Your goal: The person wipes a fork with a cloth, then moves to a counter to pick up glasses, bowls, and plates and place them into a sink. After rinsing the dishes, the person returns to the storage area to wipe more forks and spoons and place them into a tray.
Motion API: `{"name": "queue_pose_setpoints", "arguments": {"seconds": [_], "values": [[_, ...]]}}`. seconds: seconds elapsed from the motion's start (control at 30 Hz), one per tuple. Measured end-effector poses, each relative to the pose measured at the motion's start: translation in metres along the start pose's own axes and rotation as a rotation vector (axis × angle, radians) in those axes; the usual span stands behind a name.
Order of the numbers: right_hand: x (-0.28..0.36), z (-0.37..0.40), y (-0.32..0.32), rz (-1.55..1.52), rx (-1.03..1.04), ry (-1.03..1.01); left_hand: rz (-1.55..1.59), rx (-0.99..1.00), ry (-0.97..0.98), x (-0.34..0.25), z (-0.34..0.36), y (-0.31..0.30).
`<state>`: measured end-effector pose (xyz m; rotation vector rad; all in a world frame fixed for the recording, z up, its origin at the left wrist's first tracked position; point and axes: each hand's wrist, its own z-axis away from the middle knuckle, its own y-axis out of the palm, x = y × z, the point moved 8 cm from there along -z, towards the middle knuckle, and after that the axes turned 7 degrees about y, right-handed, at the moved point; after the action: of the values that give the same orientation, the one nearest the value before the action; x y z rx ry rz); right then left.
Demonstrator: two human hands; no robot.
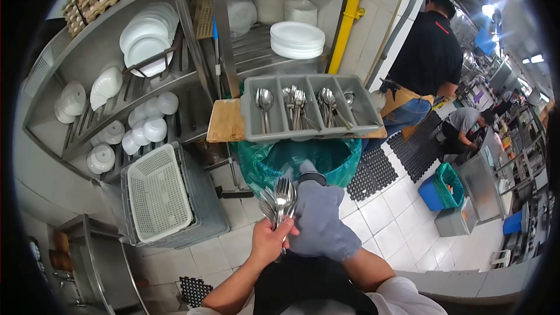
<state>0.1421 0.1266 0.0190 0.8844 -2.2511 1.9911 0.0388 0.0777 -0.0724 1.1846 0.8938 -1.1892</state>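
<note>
My left hand (271, 238) is closed around a bunch of metal forks (284, 191), their tines pointing up and away from me. Beside it, grey cloth (324, 221) covers my right hand (315, 213), so its fingers are hidden; a dark band crosses the cloth near its far end. Just beyond both hands stands a bin lined with a green plastic bag (256, 166). Above the bin, a grey cutlery tray (274, 136) with separate compartments sits on a wooden board (226, 121). Spoons (264, 105) lie in its left compartment, and more cutlery fills the others.
White plates (297, 38) stand stacked on a metal shelf behind the tray. To the left are racks of bowls (154, 128) and a white basket (160, 195) on grey crates. A co-worker in black (431, 52) stands at right, near black floor mats (414, 149).
</note>
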Motion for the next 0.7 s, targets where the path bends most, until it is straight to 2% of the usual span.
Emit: {"name": "queue_pose_setpoints", "arguments": {"seconds": [0.13,0.27,0.33,0.43,0.47,0.57,0.63,0.7], "values": [[-0.023,-0.019,-0.004,-0.048,-0.335,0.061,0.043,-0.054,-0.008,-0.007,0.004,0.012],[-0.01,-0.035,-0.05,-0.103,-0.323,0.013,0.061,-0.108,0.075,-0.008,0.007,0.021],[-0.01,-0.03,-0.066,-0.034,-0.42,-0.097,0.028,-0.129,0.101,-0.009,0.005,0.029],[-0.026,-0.033,-0.053,0.014,-0.329,0.006,0.014,-0.208,0.199,-0.017,-0.002,0.039],[-0.027,-0.026,-0.057,0.012,-0.338,0.011,0.03,-0.254,0.269,-0.022,-0.005,0.041],[-0.026,-0.004,-0.059,0.078,-0.255,-0.065,0.02,-0.306,0.298,-0.014,-0.02,0.041],[-0.034,0.002,-0.051,-0.119,-0.069,-0.141,-0.041,-0.254,0.296,-0.018,-0.026,0.052],[-0.04,0.003,-0.077,-0.151,-0.104,-0.159,0.007,-0.225,0.103,-0.01,-0.031,0.063]]}}
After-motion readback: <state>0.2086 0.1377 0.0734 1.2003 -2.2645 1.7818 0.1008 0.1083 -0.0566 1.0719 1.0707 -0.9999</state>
